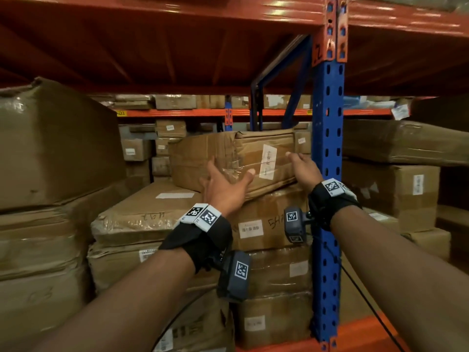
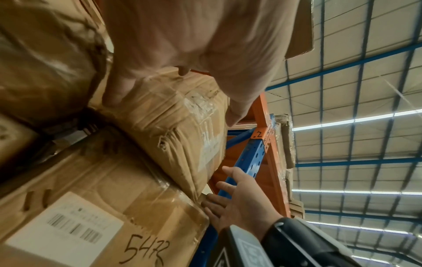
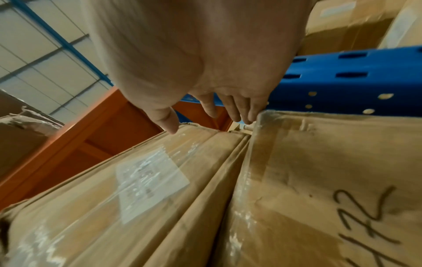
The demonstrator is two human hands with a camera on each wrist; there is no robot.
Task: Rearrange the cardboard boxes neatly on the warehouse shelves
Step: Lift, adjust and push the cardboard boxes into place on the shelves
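Observation:
A worn, taped cardboard box point(image 1: 236, 158) with a white label lies askew on top of the middle stack. It rests on a box marked "5472" point(image 1: 266, 222). My left hand point(image 1: 225, 179) is spread against its front face; in the left wrist view the straight fingers point(image 2: 114, 94) press on the box point(image 2: 178, 117). My right hand point(image 1: 300, 165) reaches with straight fingers to the box's right end, beside the blue upright point(image 1: 327, 148). In the right wrist view those fingers point(image 3: 230, 110) sit at the corner where the top box point(image 3: 137, 180) meets the lower box point(image 3: 319, 171).
Large wrapped boxes point(image 1: 50, 148) stand stacked at the left, and a flat box point(image 1: 142, 209) lies just left of the middle stack. Beyond the upright, more boxes point(image 1: 390, 189) fill the right bay. An orange shelf deck point(image 1: 177, 41) hangs close overhead. Further racks stand behind.

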